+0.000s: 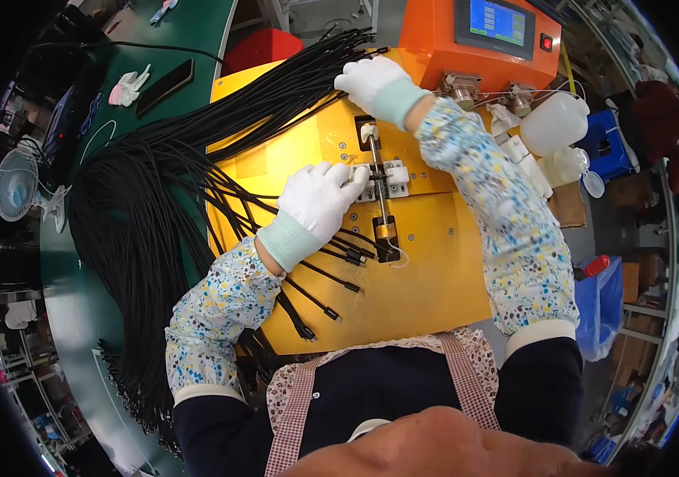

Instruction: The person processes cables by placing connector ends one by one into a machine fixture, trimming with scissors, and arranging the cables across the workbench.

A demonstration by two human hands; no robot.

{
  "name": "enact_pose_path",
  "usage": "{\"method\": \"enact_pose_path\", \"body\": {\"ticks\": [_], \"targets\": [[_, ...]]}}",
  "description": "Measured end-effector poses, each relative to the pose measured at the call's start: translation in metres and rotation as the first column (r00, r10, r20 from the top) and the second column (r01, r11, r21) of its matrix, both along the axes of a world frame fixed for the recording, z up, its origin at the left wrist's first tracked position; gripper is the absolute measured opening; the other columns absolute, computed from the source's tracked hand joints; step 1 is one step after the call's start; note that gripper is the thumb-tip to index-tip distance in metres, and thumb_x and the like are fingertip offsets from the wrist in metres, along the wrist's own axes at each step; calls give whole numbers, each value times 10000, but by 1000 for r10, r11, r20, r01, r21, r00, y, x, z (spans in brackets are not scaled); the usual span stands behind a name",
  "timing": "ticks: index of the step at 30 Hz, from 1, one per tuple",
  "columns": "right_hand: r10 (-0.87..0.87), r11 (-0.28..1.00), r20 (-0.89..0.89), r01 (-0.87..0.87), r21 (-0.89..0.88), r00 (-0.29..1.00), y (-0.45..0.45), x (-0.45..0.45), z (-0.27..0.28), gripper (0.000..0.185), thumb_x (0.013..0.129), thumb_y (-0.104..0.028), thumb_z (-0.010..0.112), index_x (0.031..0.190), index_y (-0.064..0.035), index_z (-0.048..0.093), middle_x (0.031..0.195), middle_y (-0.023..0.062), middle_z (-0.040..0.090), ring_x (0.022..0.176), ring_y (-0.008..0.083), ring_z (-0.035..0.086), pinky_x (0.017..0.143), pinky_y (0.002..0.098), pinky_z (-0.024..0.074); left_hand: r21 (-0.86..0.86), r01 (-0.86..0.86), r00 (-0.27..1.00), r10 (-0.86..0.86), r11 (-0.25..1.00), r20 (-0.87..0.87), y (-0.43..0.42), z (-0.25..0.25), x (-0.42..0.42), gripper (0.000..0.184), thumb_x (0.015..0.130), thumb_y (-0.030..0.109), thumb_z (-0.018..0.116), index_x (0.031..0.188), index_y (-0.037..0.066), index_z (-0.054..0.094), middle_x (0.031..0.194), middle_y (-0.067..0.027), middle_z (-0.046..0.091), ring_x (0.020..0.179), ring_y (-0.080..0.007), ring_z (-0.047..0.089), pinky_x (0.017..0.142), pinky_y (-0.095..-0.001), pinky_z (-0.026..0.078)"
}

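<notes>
My left hand [315, 203], in a white knitted glove, is closed with its fingertips at the small metal clamp fixture [394, 180] on the yellow machine top [403, 294]. It pinches what looks like the end of a black cable, mostly hidden by the glove. Farther up, my gloved right hand [375, 83] has its fingers curled on black cable ends at the edge of a thick cable bundle [276, 99]; the exact grip is partly covered. Several loose cable plugs [331, 312] lie below my left wrist. A metal rod [380, 183] crosses the fixture.
An orange control box [478, 48] with a lit screen stands at the back. White plastic bottles [554, 123] are at the right. More black cables [136, 215] heap over the green table [69, 278], near a phone [166, 86], a spare glove [128, 86] and a small fan [17, 183].
</notes>
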State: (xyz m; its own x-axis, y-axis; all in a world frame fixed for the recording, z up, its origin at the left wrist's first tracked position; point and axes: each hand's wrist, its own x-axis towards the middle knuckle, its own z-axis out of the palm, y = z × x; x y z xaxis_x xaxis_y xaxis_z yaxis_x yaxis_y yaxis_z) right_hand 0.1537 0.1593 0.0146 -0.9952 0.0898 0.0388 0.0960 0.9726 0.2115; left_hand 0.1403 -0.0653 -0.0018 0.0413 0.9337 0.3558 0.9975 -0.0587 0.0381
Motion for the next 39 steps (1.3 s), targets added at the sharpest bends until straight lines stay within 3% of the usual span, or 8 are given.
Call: {"method": "enact_pose_path", "body": {"ticks": [9,15,23,27,30,31,35,39], "targets": [[-112,993,30,113,-45,993,-3,-4,7,200,842,-94,574,1031,-77,638,1012,120,657,997,287,641,796,390,540,46,1,1000,-2,999,21,1,-7,-3,360,768,83,598,1120,143,645,770,-20,535,728,-198,561,665,-332,475],[70,971,-525,-179,-159,848,-26,57,32,60,840,-104,591,894,-83,602,849,84,590,861,272,607,735,367,502,136,2,996,-14,991,92,2,-7,-7,316,749,78,616,1044,164,691,855,-1,598,776,-199,581,712,-333,486],[-87,959,-553,-81,-272,829,-56,97,27,105,791,-165,683,852,-107,620,821,48,579,805,255,587,713,374,459,65,37,995,-42,997,85,2,-4,-12,332,730,64,614,1036,163,697,948,-22,629,861,-222,589,772,-348,486],[-266,802,-532,-121,-585,804,-64,110,13,46,800,-48,635,843,-37,626,828,106,580,805,286,579,717,371,466,-181,15,987,14,983,158,-6,24,-16,328,747,49,604,1043,159,694,994,-39,634,893,-243,590,788,-349,480],[-268,758,-518,-154,-633,812,-71,124,-1,58,796,-34,626,854,-29,628,830,112,576,817,289,576,727,370,467,10,132,955,-130,991,266,-14,44,-16,321,771,45,598,1059,150,692,954,-42,634,876,-254,584,769,-357,477],[-302,749,-498,-121,-652,813,-74,128,-4,67,793,-32,627,860,-30,631,839,110,580,833,291,575,733,366,468,96,31,979,-50,995,199,-10,41,-11,320,790,40,593,1075,148,691,937,-33,636,868,-251,582,760,-365,477],[-304,740,-462,-99,-665,833,-76,137,-14,50,787,-93,658,827,-79,632,848,74,585,837,287,568,743,390,467,-105,-24,968,49,994,244,-1,1,-12,358,795,44,561,1111,162,679,877,-23,599,824,-240,569,765,-355,470],[-295,699,-337,-39,-714,894,-71,141,-6,84,788,-149,658,829,-76,660,847,87,601,855,297,585,758,394,476,-1,24,985,-24,1000,171,0,-7,-7,372,786,63,563,1131,163,662,842,-31,571,803,-236,556,765,-351,464]]}}
